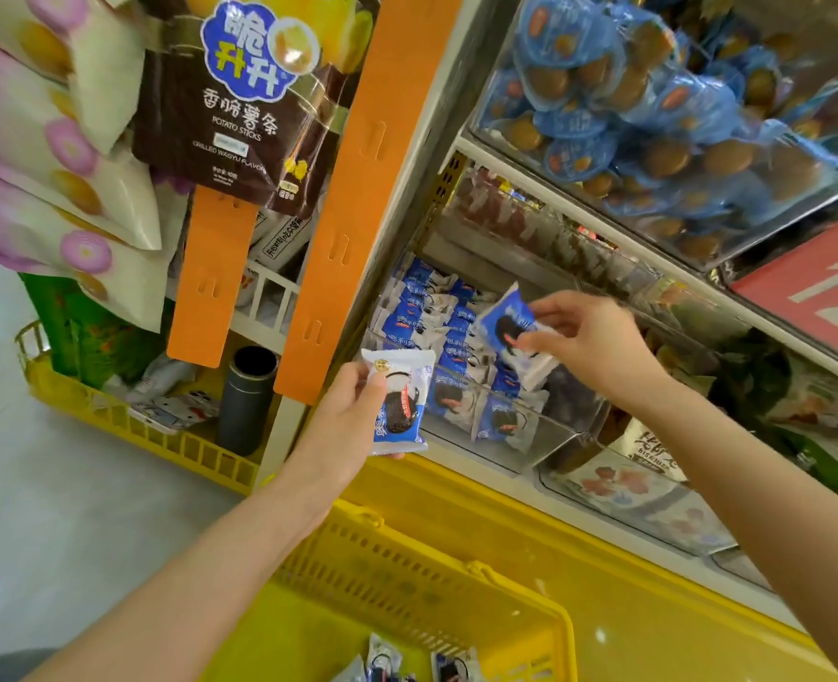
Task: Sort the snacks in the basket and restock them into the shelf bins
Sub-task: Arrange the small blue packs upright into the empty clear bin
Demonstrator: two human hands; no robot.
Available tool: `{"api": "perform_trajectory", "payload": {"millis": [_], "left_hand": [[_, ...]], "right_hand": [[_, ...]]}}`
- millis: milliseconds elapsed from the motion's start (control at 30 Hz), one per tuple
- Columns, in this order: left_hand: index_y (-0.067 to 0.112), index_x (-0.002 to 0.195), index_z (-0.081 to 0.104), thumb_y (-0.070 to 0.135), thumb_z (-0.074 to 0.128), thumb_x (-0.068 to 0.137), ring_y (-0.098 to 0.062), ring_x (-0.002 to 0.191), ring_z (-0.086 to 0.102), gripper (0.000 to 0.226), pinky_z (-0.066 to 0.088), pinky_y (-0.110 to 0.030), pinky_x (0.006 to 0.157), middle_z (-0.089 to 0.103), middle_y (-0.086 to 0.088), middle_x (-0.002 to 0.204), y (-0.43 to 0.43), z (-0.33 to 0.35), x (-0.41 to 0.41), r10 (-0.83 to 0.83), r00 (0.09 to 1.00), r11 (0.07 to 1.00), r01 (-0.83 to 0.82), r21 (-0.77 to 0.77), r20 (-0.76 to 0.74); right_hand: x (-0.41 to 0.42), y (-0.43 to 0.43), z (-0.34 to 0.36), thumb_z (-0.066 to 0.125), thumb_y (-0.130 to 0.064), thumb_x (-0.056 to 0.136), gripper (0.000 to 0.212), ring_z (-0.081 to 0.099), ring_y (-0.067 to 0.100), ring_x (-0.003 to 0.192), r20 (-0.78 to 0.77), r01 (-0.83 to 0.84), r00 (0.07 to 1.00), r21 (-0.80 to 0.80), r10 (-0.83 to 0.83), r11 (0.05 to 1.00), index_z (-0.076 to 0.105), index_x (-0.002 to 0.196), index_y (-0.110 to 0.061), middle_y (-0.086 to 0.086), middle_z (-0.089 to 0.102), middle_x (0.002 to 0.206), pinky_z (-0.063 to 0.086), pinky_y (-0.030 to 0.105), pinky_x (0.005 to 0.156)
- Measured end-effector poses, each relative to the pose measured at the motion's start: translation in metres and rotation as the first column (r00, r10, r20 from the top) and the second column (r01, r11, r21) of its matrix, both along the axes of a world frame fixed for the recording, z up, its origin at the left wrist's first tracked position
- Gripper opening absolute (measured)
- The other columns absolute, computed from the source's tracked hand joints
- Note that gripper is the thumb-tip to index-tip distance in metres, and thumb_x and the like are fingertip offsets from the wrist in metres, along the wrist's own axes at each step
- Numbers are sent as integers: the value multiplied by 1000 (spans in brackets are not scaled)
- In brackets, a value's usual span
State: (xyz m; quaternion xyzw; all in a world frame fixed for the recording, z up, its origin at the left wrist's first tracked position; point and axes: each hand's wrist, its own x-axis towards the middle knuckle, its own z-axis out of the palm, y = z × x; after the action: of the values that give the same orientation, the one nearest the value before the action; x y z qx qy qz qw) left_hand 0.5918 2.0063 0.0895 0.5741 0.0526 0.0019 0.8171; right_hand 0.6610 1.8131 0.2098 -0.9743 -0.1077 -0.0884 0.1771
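Observation:
My left hand [345, 425] grips a blue-and-white cookie packet [399, 403] just in front of a clear shelf bin [549, 443]. That bin holds several matching blue-and-white packets [431, 317]. My right hand [589, 339] pinches a second packet of the same kind [508, 324] above the bin's contents. Below me stands the yellow basket [407, 573], with a few packets [382, 657] lying at its bottom edge of view.
An upper clear bin [653, 115] is full of blue-wrapped snacks. Orange hanging strips [353, 189] and a brown potato-stick bag [239, 100] hang at left. A second yellow basket [146, 430] on the floor holds a dark flask [247, 398]. More bins [643, 489] sit to the right.

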Motion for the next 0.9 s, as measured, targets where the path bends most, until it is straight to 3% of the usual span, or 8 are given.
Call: {"api": "perform_trajectory", "payload": {"millis": [133,433,500,567,633,700,767,900], "left_hand": [[36,87,46,31,40,97,-5,74,63,13,46,-12,44,55,14,92,1,-1,-1,16,999,1000,-16,8,33],[35,88,47,32,40,96,3,71,64,11,46,-11,45,56,13,92,6,-1,2,-1,1000,1000,1,4,13],[35,89,47,33,39,96,-4,74,64,11,47,-12,45,57,12,93,5,-1,3,-1,1000,1000,1,0,11],[36,89,47,32,40,96,-8,78,64,11,49,-14,46,57,10,93,4,0,4,2,1000,1000,-2,-12,5],[36,90,48,30,43,96,-12,84,65,10,54,-19,51,58,10,95,4,1,4,-12,1000,999,11,-44,-11],[37,94,49,25,46,95,-14,92,65,12,58,-29,65,60,9,101,3,2,4,-46,999,996,45,-72,-19],[38,95,50,20,52,92,-15,97,64,19,58,-36,74,60,8,105,1,2,2,-85,996,991,83,-103,-15],[37,100,51,14,62,86,-8,101,63,28,51,-32,82,66,11,104,-5,-1,-5,-140,990,985,140,-99,12]], "right_hand": [[20,5,-15,69,-24,83,33,58,5,89,-286,-136,956,-231,66,963,65,115,-17,0,66,113,44,17,81],[46,23,-45,68,-17,83,25,64,12,97,-547,-260,831,-216,104,941,70,108,-14,-4,70,102,47,25,92],[46,19,-46,61,-25,89,22,62,11,86,-596,-255,798,-198,90,946,71,102,-10,1,70,95,48,27,89],[41,16,-42,44,-38,97,37,62,11,93,-666,-152,742,-50,81,987,65,108,-10,1,66,101,48,28,92],[31,14,-40,32,-40,99,43,60,11,108,-606,-48,784,155,133,987,57,122,-13,-5,62,113,45,25,97],[13,19,-42,33,-34,100,34,61,4,101,-295,-60,944,289,149,955,59,117,-19,-10,64,107,47,23,93],[-12,29,-45,38,-33,98,23,61,-4,86,-56,-99,990,377,129,921,59,104,-31,-15,65,95,50,16,79],[-51,40,-54,45,-41,92,17,59,-6,89,-163,-69,973,467,162,881,52,108,-37,-17,61,100,48,13,72]]}}
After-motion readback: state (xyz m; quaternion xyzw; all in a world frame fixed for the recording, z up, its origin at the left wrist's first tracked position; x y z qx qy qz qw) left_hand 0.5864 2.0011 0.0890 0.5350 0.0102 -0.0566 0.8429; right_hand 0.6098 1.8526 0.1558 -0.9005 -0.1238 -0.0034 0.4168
